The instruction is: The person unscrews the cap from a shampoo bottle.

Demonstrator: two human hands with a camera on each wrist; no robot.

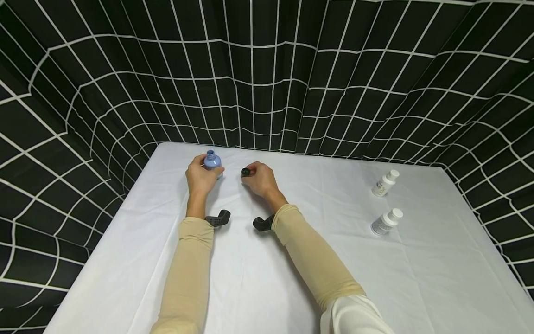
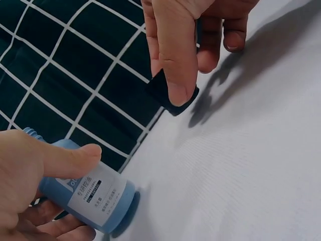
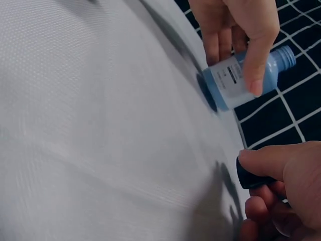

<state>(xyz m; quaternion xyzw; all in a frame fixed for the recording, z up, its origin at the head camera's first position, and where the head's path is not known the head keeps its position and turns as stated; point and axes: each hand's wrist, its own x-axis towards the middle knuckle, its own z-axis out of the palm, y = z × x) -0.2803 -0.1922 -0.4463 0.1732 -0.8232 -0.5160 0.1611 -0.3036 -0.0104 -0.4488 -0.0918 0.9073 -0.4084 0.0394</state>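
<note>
A small blue bottle [image 1: 213, 161] with a white label and a bare threaded neck stands near the table's far left. My left hand [image 1: 200, 178] grips it around the body, thumb on the label side. To its right, my right hand [image 1: 262, 180] pinches a black cap [image 1: 245, 172] between thumb and fingers, close over the cloth. In the left wrist view the cap [image 2: 173, 94] shows beneath the thumb. The right wrist view shows the bottle [image 3: 228, 83] upright in the left hand, its neck uncovered, apart from the cap [image 3: 251, 175].
Two white-capped bottles stand on the table's right side, one farther back [image 1: 385, 183] and one nearer [image 1: 386, 221]. White cloth [image 1: 292, 273] covers the table. A black curtain with white grid lines [image 1: 267, 93] rises behind the far edge and along both sides.
</note>
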